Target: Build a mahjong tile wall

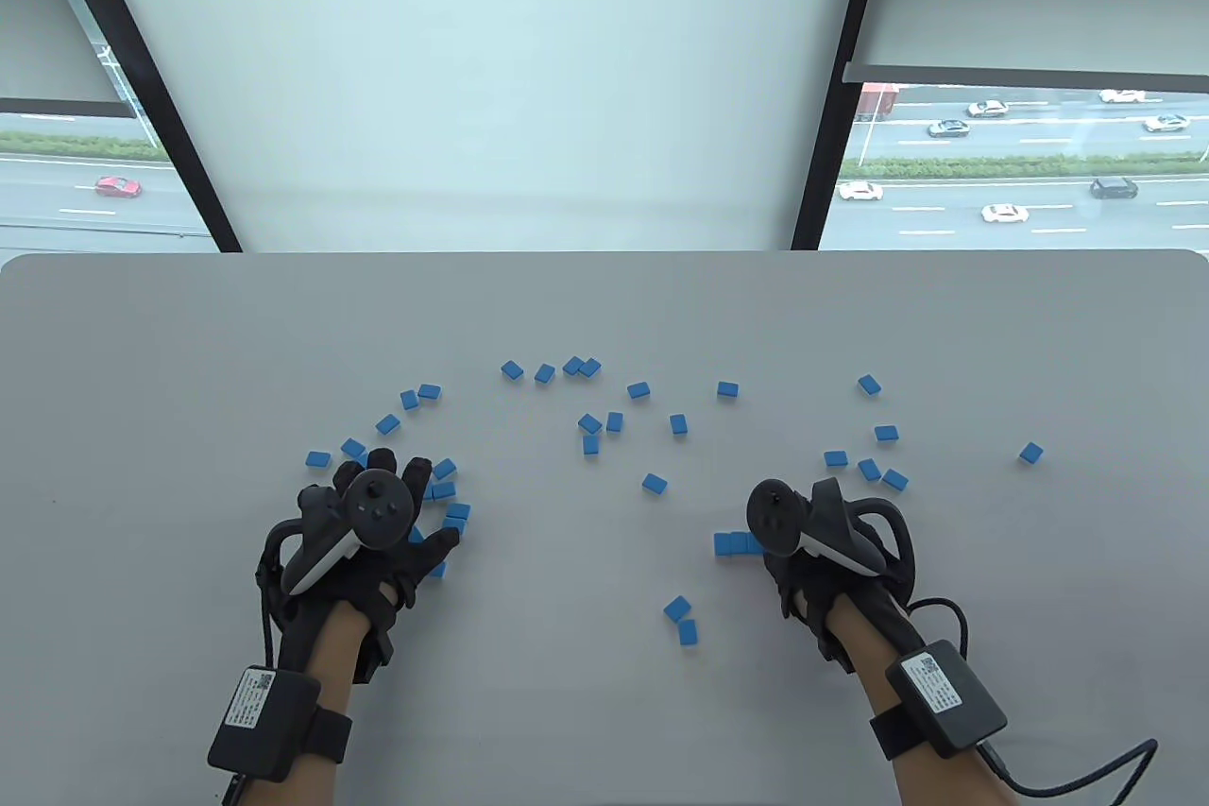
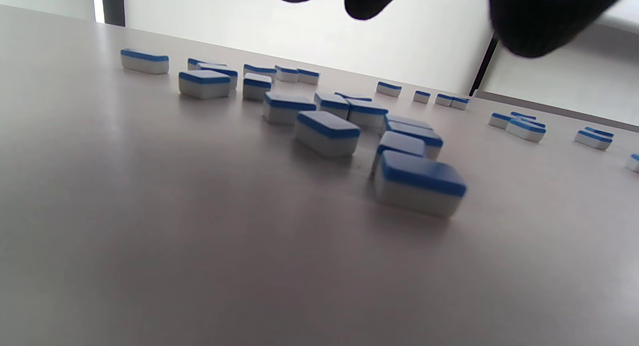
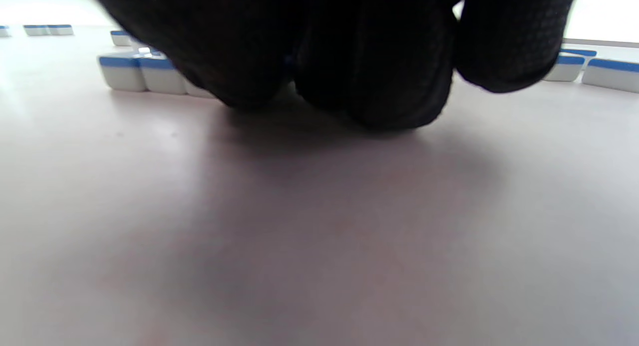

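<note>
The left hand (image 1: 378,532) hovers with spread, relaxed fingers over a cluster of mahjong tiles (image 2: 344,131), holding nothing. The right hand (image 1: 817,551) rests low at a short row of tiles (image 1: 737,544); its grip I cannot tell. Tiles are blue on top, white below, scattered across the grey table (image 1: 189,352). The right fingers (image 3: 369,61) hide the row's end.

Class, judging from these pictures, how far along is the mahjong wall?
Barely started. Done: a short row of tiles side by side. In hand: the right hand sits at that row's end; the left hand hovers over a loose cluster. Left: most tiles lie scattered on the table.
</note>
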The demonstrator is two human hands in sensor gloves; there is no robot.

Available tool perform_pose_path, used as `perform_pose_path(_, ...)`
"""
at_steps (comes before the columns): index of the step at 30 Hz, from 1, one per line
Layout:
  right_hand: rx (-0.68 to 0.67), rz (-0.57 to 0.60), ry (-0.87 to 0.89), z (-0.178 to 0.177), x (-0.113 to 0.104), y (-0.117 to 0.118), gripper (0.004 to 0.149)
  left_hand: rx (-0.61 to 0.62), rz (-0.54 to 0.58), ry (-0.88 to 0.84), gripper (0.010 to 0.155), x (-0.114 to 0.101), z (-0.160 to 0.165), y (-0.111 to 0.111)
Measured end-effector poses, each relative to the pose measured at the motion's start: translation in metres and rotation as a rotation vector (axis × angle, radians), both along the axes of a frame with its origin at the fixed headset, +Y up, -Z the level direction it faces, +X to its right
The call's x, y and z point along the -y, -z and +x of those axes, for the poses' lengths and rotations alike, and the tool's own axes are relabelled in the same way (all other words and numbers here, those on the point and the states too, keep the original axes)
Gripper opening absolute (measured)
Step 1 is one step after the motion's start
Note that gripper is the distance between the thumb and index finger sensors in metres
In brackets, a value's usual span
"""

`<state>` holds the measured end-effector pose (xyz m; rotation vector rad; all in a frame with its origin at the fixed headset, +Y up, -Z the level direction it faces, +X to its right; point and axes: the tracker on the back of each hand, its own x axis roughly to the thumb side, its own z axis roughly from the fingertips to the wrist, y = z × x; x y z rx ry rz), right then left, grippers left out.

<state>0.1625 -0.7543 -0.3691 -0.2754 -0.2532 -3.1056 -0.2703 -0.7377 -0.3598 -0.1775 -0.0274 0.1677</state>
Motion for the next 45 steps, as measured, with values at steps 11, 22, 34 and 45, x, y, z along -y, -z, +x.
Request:
perform_pose_path(11, -0.003, 0.107, 0.01, -0.011, -0.025, -0.012, 0.062, -0.003, 0.0, 0.003, 0.086, 0.0, 0.0, 0.0)
perform_pose_path(22, -0.136, 0.124, 0.03, -0.06, -0.033, -0.036, 0.06, -0.005, -0.007, 0.015, 0.086, 0.0, 0.0, 0.0)
perform_pose_path(34, -0.174, 0.048, -0.109, -0.092, -0.012, -0.048, 0.072, -0.009, -0.01, 0.015, 0.086, 0.0, 0.0, 0.0)
perform_pose_path(45, -0.211, 0.021, -0.17, -0.111, -0.002, -0.058, 0.06, -0.011, -0.019, 0.014, 0.086, 0.0, 0.0, 0.0)
